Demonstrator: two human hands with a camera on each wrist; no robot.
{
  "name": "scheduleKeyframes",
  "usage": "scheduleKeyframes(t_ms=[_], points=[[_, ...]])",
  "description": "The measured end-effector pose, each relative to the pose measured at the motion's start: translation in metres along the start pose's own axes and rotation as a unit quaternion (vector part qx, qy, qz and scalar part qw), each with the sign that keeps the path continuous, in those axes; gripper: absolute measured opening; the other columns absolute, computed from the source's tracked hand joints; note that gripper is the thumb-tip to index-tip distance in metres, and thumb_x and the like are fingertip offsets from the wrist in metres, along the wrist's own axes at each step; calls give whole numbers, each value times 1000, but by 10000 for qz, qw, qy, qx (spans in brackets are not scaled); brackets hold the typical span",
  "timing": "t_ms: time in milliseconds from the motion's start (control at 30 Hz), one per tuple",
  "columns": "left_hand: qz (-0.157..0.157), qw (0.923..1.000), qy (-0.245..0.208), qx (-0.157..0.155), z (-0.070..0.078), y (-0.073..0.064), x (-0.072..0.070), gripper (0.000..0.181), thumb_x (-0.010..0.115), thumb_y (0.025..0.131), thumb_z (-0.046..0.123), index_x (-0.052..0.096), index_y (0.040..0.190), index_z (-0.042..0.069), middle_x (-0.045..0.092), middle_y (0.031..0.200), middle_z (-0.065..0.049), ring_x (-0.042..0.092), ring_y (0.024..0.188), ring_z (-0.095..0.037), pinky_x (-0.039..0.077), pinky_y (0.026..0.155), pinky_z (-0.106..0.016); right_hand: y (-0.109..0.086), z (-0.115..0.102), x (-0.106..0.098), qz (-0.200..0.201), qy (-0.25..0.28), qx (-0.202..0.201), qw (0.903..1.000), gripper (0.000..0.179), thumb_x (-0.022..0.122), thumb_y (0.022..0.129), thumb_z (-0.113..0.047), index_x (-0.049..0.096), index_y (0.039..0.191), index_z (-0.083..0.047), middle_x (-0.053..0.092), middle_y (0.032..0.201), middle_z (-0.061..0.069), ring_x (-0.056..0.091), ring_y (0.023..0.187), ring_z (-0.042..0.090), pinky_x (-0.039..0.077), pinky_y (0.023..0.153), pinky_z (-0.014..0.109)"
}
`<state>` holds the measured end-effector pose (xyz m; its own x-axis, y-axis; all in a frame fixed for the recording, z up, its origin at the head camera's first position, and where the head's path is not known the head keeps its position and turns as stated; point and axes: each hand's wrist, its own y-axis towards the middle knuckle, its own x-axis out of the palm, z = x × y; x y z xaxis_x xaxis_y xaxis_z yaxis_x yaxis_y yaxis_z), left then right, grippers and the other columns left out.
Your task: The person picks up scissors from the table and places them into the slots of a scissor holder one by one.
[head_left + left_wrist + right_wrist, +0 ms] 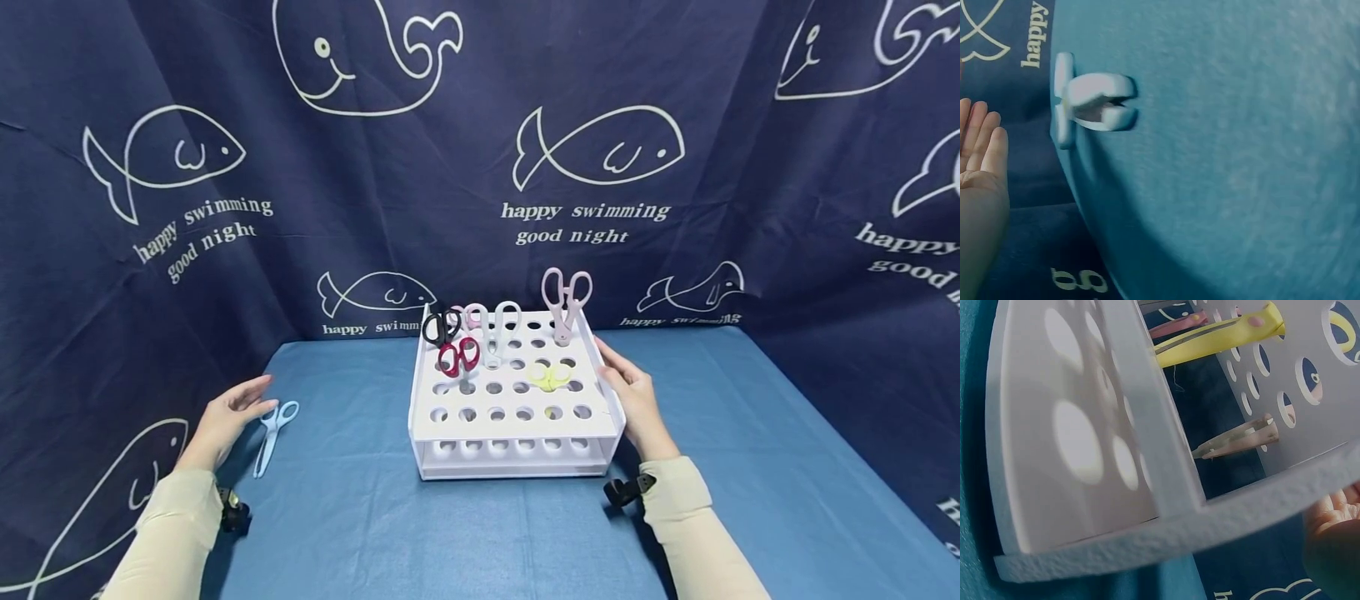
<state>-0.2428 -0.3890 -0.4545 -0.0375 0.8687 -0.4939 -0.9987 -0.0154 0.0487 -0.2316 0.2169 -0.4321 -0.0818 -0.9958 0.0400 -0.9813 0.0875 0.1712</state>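
A pair of light blue scissors [270,437] lies at the left of the table, blades toward the near edge. My left hand [228,417] is right at its handles in the head view, fingers loosely extended. In the left wrist view, the fingers are extended, with the scissors [1094,90] to their right. My right hand [633,396] rests against the right side of a white holed rack [487,429], fingers along the outside of the panel. From the right wrist, part of that hand [1338,531] shows beyond the side panel [1116,544].
Upright in the rack stand black [444,328], red [459,357], pale grey [492,354], yellow [551,379] and pale pink scissors [562,335], plus a pink pair behind. Blades hang below the top plate. A dark blue printed curtain [465,225] surrounds the blue-covered table [337,517].
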Motion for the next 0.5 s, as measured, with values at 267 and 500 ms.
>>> scheduleKeyframes(t_ms=[267,500], points=[[-271,9987,265,-350,-10,2,5,72,64,93,34,33,149,0,34,152,-23,34,140,-38,43,89,-5,-1,-2,2,6,-30,12,10000,47,51,99,-13,45,145,-11,41,150,11,58,110,2,52,86,13],[-371,9979,343,-410,-15,6,11,70,68,91,26,36,146,-5,39,147,-27,44,136,-31,42,86,-4,0,-1,1,28,-98,-48,9999,46,50,99,-13,46,145,-11,42,150,11,57,111,2,52,86,13]])
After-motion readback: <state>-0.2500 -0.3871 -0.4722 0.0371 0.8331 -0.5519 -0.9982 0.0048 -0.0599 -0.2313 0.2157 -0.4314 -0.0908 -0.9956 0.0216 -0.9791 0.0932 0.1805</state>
